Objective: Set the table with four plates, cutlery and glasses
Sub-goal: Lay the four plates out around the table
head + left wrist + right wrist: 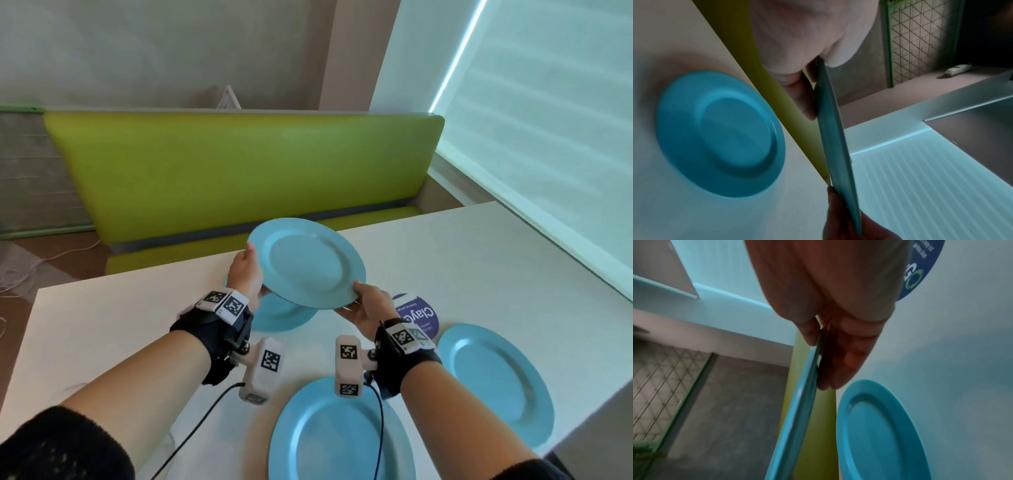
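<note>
- A white table (pixel 479 260) is taking up the lower part of the head view, with a lime-green bench seat (pixel 239 164) running along its far edge.
- Four blue plates are showing in all: three are lying flat on the table and one is being held in the air.
- The nearest plate (pixel 329 442) is lying face up by the person's body, between the forearms; a second plate (pixel 496 380) is lying face up to the right, near the table's right edge.
- A third plate (pixel 281 318) is lying toward the far left part of the table, partly hidden under the raised one.
- The held plate (pixel 305 263) is hovering above the table, just over the third plate, tilted so its face is turning toward the camera, far rim higher than the near rim; being round, it is offering no long axis.
- The left hand (pixel 245 270) is gripping the held plate's left rim, thumb on top and fingers (pixel 803 95) pressing underneath.
- The right hand (pixel 370 308) is pinching the near right rim, thumb above and fingers (pixel 846 356) spread flat below.
- A round dark-blue sticker (pixel 419 313) is lying on the table beyond the right wrist; its lettering is probably "Clay", though it is partly covered.
</note>
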Action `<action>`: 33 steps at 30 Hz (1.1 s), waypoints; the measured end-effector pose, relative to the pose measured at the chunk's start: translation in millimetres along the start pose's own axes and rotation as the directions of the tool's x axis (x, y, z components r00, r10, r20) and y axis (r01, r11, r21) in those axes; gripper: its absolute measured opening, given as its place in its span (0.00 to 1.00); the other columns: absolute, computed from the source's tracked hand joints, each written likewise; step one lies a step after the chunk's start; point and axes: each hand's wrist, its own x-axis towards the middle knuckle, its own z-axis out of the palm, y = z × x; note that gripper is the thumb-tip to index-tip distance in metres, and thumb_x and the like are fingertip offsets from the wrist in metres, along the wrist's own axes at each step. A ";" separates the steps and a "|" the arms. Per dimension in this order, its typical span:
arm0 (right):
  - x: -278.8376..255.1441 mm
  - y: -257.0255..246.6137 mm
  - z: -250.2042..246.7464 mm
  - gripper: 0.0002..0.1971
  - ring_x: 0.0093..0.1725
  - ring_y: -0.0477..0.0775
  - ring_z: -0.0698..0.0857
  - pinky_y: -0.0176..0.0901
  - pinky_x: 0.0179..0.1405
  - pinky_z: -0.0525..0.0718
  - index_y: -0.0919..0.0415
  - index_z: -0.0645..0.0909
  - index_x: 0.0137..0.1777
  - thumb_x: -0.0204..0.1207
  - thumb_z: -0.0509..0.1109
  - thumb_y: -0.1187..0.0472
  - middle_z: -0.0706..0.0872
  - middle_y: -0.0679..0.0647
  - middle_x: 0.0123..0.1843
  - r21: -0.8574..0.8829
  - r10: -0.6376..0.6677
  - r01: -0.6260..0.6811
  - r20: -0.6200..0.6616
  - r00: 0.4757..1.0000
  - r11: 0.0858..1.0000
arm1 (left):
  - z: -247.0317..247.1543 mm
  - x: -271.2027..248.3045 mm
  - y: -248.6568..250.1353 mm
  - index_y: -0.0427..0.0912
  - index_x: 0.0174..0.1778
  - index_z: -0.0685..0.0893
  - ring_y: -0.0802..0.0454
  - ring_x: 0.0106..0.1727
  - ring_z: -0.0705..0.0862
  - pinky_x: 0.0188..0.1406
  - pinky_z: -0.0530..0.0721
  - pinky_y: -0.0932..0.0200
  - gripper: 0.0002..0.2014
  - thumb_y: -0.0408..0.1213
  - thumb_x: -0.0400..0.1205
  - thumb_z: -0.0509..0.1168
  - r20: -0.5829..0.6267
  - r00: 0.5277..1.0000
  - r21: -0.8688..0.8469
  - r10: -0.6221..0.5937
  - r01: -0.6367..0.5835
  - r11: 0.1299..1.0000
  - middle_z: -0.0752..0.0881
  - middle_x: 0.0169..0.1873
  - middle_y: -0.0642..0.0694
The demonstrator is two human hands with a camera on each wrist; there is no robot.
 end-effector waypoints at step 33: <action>131.6 -52.7 -142.2 0.26 0.66 0.71 0.80 0.58 0.63 0.81 0.68 0.68 0.75 0.79 0.69 0.63 0.75 0.69 0.72 0.007 0.101 -0.103 -0.272 0.957 0.995 | 81.8 18.7 -27.4 0.34 0.68 0.74 0.48 0.35 0.81 0.35 0.82 0.57 0.18 0.41 0.86 0.58 0.043 0.984 0.325 -0.174 0.151 0.934 0.80 0.41 0.42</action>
